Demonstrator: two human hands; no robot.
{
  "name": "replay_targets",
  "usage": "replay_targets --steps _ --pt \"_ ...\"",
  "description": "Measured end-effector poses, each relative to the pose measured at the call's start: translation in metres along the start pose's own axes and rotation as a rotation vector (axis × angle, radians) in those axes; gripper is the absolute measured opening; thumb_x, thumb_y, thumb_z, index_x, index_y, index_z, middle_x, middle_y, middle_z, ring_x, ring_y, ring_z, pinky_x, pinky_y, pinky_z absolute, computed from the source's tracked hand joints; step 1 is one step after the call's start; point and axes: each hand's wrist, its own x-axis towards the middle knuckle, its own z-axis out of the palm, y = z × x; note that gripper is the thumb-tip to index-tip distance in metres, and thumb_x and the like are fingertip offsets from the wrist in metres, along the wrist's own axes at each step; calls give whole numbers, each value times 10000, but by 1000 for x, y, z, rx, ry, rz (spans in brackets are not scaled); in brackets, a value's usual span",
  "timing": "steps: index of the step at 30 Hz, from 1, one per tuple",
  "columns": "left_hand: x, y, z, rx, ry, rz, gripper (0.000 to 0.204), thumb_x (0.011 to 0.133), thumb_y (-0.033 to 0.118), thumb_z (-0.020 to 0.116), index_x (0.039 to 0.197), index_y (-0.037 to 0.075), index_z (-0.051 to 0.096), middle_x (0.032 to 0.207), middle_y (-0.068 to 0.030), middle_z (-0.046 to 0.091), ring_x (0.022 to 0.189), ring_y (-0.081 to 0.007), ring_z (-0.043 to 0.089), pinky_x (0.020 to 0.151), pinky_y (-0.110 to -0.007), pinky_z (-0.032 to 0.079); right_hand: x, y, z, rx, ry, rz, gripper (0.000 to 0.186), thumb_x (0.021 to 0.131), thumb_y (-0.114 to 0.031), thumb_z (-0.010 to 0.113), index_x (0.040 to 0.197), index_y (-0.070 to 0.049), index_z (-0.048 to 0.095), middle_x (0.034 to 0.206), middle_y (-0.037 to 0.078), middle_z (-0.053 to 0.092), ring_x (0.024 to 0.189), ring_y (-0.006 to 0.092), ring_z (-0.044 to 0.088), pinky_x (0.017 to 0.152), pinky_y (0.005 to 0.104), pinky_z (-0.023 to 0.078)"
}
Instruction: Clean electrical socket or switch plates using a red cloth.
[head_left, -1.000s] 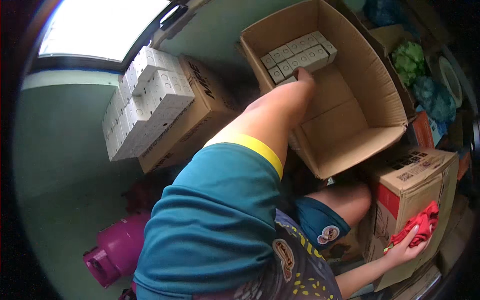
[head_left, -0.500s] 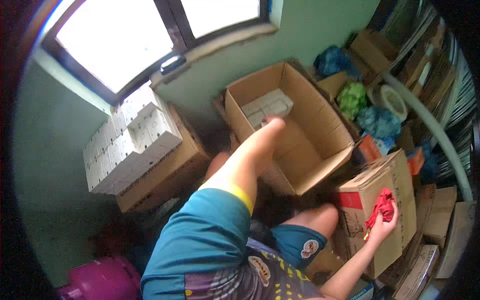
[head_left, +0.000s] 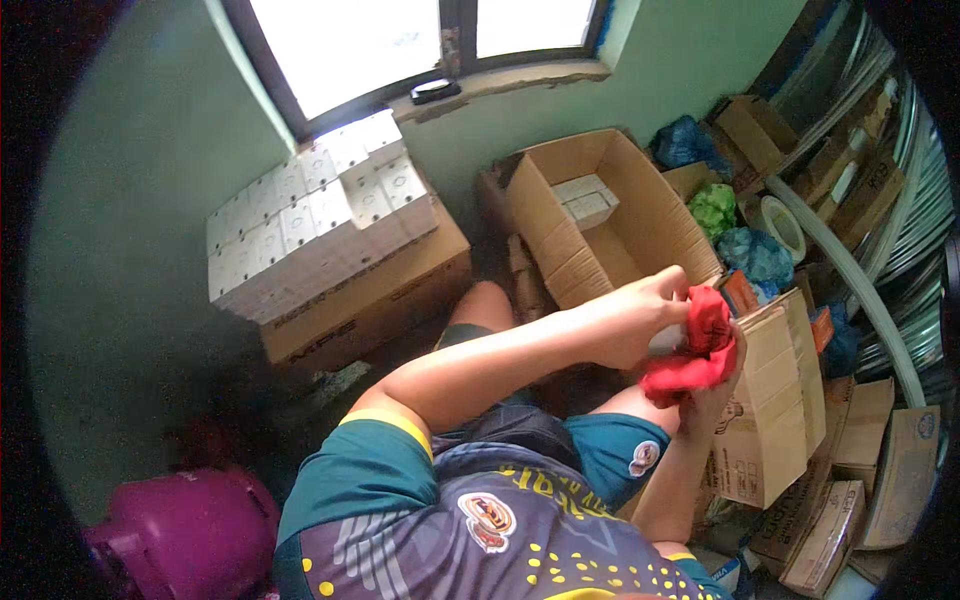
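Observation:
My left hand [head_left: 645,315] is closed on a white object [head_left: 668,341], mostly hidden by fingers and cloth, so its full shape cannot be made out. My right hand [head_left: 722,385] grips a red cloth [head_left: 705,345], which is pressed against the white object. Both hands meet above my knee, between two boxes. Beyond them stands an open cardboard box [head_left: 655,215] with several small white boxes [head_left: 585,203] in its far left corner. A closed carton [head_left: 770,410] sits beside my right forearm.
White boxes [head_left: 300,225] are stacked on a brown carton [head_left: 370,300] at the left, beneath the window. A purple gas cylinder [head_left: 190,535] stands lower left. Along the right lie a grey pipe [head_left: 850,270], coiled tubing [head_left: 915,290], flattened cartons [head_left: 825,540] and plastic bags [head_left: 755,252].
My left hand has come out of the open box and moved right, with a white object in it. My right hand has raised the red cloth to meet it. The view has shifted.

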Motion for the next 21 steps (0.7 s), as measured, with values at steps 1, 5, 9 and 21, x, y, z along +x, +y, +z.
replay_targets --steps 1,5,9,21 --pt "-9 4 -8 -13 39 -24 626 571 91 840 1157 8 637 1140 -207 525 1096 -404 557 937 -421 494 -11 -19 27 -250 -115 -319 795 834 -478 757 1410 -22 451 1270 147 597 1161 281 596 1008 441 508" --pt "-27 48 -10 14 559 102 771 563 92 879 1264 53 561 1170 -192 507 1103 -416 547 969 -468 480 -8 -34 28 -278 34 -287 726 735 -271 888 1322 -78 506 1322 190 547 1166 343 588 1014 487 516" --pt "-29 91 16 -1129 789 -170 715 879 109 779 1452 99 352 1209 -93 579 962 -165 615 764 -271 550 -3 -57 62 91 115 -165 622 774 -126 819 1292 -85 476 1278 164 556 1130 293 605 965 413 542" --pt "-34 29 54 -1198 967 -550 567 1072 547 361 1216 53 598 1113 -77 661 990 -182 625 936 -364 494 -42 -37 119 -619 156 -575 1203 697 -722 787 1525 5 305 1528 198 368 1404 345 395 1158 489 331"
